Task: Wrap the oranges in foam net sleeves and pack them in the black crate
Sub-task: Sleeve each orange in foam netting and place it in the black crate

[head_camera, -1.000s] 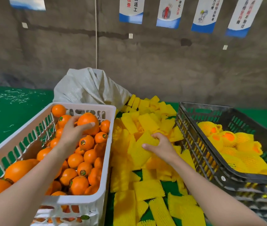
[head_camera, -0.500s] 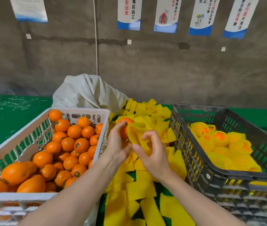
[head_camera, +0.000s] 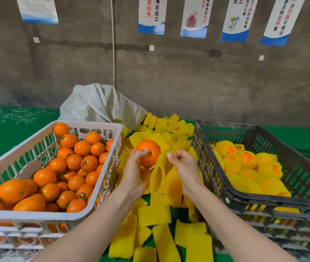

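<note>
Orange fruit first: we grip one orange (head_camera: pixel 147 152) at centre frame in our left hand (head_camera: pixel 135 174), fingers curled round it, raised beside the foam net sleeve (head_camera: pixel 158 178). Our right hand (head_camera: pixel 185 167) pinches that sleeve's rim, seemingly to open its mouth. Wrapped oranges (head_camera: pixel 245 167) lie in the black crate (head_camera: pixel 282 205) at right, while bare oranges (head_camera: pixel 74 161) wait in the white crate (head_camera: pixel 36 214) at left.

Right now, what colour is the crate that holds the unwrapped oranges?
The plastic crate is white, best seen in the head view.
</note>
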